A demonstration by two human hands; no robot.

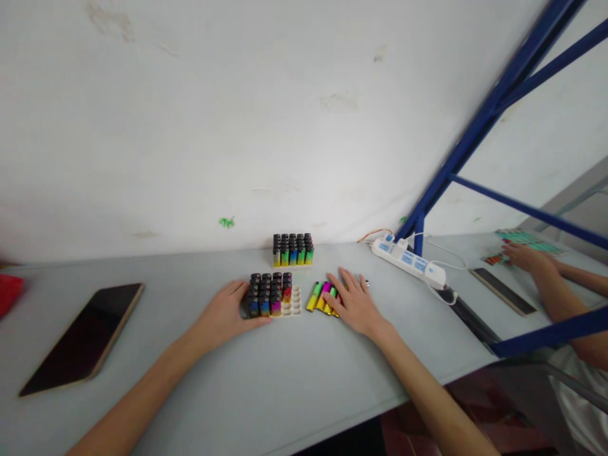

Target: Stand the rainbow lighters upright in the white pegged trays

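Observation:
A white holder (297,303) carries rows of black-topped, coloured lighters (265,296), with bare slots on its right side. My left hand (227,318) rests on the table against the holder's left and front sides, its fingers apart. Over a small pile of loose lighters (315,297), yellow, green and magenta, lies my right hand (355,304) with its fingers spread. Some of the pile is hidden under that hand. Behind the holder stands a second block of upright lighters (293,250).
A dark tablet (83,335) lies at the left, near a red object (9,292). A white power strip (408,261) with cables and a blue metal frame (456,158) are at the right. Beyond the frame, another person's hands (522,256) are over small items beside a dark bar (503,291).

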